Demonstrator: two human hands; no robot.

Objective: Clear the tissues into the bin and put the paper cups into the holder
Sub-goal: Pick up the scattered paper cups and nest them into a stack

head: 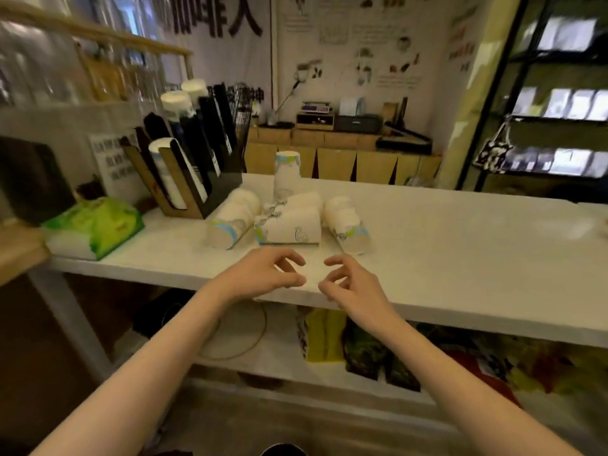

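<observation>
— white paper cups, all still out on the counter (460, 232). which step are you on?

— the start, by the look of it. your left hand (263, 274) and right hand (353, 284) hover side by side over the counter's near edge, fingers loosely curled, half open, holding nothing.

— where do the cups lie?

— just beyond your fingertips. a tipped stack on the left (233, 218), a tipped stack in the middle (292, 222) and a tipped stack on the right (345, 223) lie on their sides close together, and an upright stack (286, 174) stands behind them. a crumpled tissue (271, 210) is wedged between the left and middle stacks, touching both.

— and the holder?

— the cup holder (194, 159) sits at the left rear of the counter, already partly filled, beside a green tissue pack (95, 225). you can't see a bin from here.

— next move?

— probably reach forward and pinch the tissue out without rolling the stacks, then find the bin. after that, grip each stack around its middle and slide it into a free slot.
</observation>
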